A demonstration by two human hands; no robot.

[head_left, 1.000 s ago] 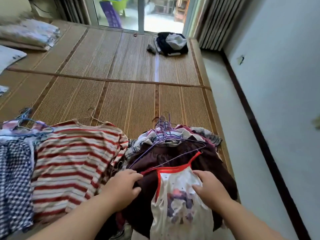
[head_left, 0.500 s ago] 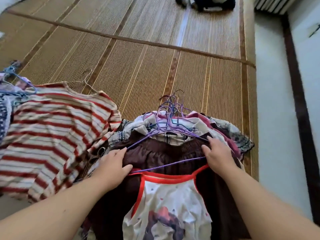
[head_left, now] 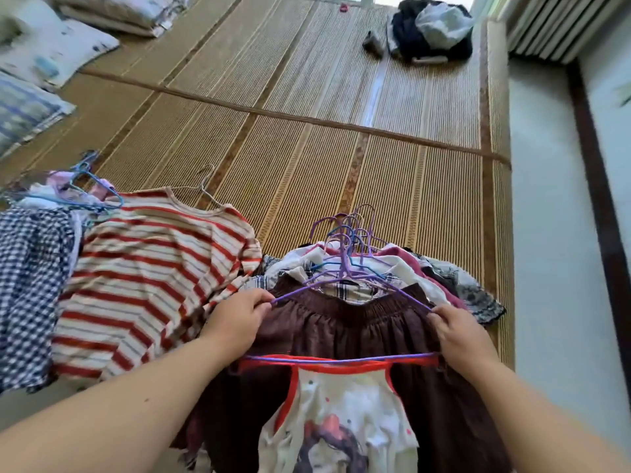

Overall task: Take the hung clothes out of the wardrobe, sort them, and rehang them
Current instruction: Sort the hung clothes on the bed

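Observation:
A pile of clothes on several purple and blue wire hangers lies on the straw mat in front of me. On top is a purple hanger carrying a white top with red trim and a print, over a dark brown skirt. My left hand pinches the hanger's left shoulder end. My right hand grips its right end. To the left lie a red-and-cream striped shirt on a wire hanger and a blue checked garment.
The straw mat stretches ahead. Folded bedding lies at the far left, a dark heap of clothes at the far right by a radiator. A pale floor strip and wall run along the right.
Both hands slid outward from the white top's neckline to the two ends of the purple hanger. The view tilted down and then back up.

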